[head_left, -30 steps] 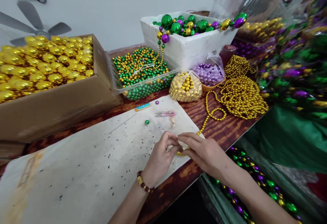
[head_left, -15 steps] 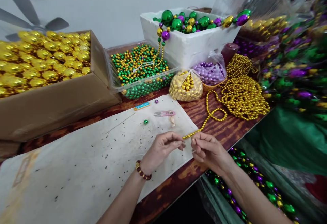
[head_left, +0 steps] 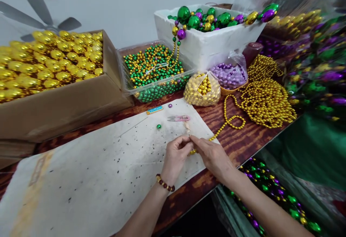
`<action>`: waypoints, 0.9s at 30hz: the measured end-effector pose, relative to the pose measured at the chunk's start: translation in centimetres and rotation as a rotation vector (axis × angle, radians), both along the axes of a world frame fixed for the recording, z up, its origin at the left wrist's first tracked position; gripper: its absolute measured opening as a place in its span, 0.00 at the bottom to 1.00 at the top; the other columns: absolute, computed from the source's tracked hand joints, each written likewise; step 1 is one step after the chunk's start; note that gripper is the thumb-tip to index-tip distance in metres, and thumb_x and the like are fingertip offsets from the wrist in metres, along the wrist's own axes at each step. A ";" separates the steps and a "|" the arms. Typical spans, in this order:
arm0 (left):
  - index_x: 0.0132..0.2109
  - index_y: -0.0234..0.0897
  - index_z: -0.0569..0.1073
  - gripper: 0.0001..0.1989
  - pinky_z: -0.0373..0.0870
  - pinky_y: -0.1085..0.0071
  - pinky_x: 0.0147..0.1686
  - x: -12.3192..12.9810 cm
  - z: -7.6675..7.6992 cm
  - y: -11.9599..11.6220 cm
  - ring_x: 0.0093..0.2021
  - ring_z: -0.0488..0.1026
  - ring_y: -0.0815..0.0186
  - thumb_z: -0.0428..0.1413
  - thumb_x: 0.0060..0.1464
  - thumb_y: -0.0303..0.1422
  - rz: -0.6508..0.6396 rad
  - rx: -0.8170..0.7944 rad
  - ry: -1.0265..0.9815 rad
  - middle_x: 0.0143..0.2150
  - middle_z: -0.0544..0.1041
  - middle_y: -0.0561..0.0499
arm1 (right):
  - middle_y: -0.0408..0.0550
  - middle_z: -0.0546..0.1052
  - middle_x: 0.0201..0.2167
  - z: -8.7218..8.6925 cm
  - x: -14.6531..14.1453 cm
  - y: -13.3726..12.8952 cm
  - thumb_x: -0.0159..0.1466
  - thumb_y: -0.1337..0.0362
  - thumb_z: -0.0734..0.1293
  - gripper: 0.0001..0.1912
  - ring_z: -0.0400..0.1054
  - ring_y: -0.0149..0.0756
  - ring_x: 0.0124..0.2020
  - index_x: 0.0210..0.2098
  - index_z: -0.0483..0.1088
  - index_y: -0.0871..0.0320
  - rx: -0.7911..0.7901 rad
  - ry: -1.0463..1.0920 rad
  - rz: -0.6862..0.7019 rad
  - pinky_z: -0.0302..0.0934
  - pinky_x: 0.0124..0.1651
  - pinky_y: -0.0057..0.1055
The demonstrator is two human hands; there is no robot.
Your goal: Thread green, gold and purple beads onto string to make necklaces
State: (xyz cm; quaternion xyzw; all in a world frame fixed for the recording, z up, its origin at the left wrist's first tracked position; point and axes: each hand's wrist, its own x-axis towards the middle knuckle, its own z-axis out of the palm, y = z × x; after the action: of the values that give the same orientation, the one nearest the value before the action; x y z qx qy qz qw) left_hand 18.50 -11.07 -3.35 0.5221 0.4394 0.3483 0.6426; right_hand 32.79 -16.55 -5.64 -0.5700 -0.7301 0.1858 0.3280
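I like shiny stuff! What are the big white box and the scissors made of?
The white box looks like foam: matte, thick-walled, with rough edges. The small scissors seem to have grey metal blades; their pink part could be plastic or coated metal.

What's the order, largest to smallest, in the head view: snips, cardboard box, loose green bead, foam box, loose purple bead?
Cardboard box
Foam box
Snips
Loose green bead and loose purple bead: too alike to rank

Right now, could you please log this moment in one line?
left hand: fingertips together | right hand: fingertips at left's | grip contents: hidden | gold bead strand: partly under hands | white sheet: green bead, purple bead, pink snips
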 end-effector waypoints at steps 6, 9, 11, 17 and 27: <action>0.27 0.35 0.72 0.10 0.57 0.76 0.25 -0.4 -0.1 0.5 0.24 0.60 0.73 0.53 0.53 0.33 -0.065 0.181 0.188 0.22 0.67 0.56 | 0.47 0.76 0.33 2.3 0.4 0.6 0.66 0.75 0.58 0.15 0.72 0.37 0.32 0.52 0.61 0.59 -0.059 -0.402 0.051 0.58 0.30 0.29; 0.27 0.35 0.72 0.09 0.56 0.76 0.25 -0.7 0.3 0.7 0.24 0.60 0.73 0.52 0.54 0.31 -0.082 0.293 0.304 0.23 0.68 0.56 | 0.45 0.74 0.27 3.2 0.4 1.5 0.64 0.76 0.60 0.08 0.69 0.36 0.26 0.41 0.64 0.59 -0.068 -0.568 0.063 0.51 0.24 0.29; 0.26 0.35 0.71 0.08 0.56 0.76 0.26 -0.8 0.3 0.8 0.25 0.61 0.73 0.52 0.52 0.28 -0.070 0.323 0.335 0.23 0.68 0.56 | 0.44 0.74 0.27 3.4 0.4 2.1 0.64 0.75 0.61 0.07 0.68 0.36 0.25 0.40 0.64 0.59 -0.053 -0.608 0.083 0.50 0.23 0.29; 0.28 0.34 0.72 0.07 0.57 0.76 0.24 -0.4 -0.8 0.8 0.22 0.59 0.73 0.53 0.51 0.31 0.028 0.040 0.091 0.20 0.65 0.56 | 0.55 0.71 0.50 2.6 0.7 2.9 0.65 0.75 0.58 0.10 0.68 0.41 0.47 0.42 0.66 0.59 0.036 -0.323 0.096 0.63 0.44 0.34; 0.33 0.34 0.77 0.06 0.66 0.74 0.29 -0.1 -0.3 -0.7 0.26 0.67 0.70 0.56 0.52 0.32 0.144 0.146 0.056 0.26 0.74 0.53 | 0.47 0.73 0.42 1.3 -1.1 2.6 0.65 0.65 0.64 0.06 0.68 0.37 0.45 0.32 0.72 0.57 -0.074 0.625 -0.158 0.59 0.50 0.34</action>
State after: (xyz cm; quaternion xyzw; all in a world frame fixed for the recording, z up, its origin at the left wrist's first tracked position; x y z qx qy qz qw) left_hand 18.42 -11.80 -3.66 0.5441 0.4669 0.4100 0.5638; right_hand 31.71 -13.96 -4.33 -0.5519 -0.5403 0.3523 0.5285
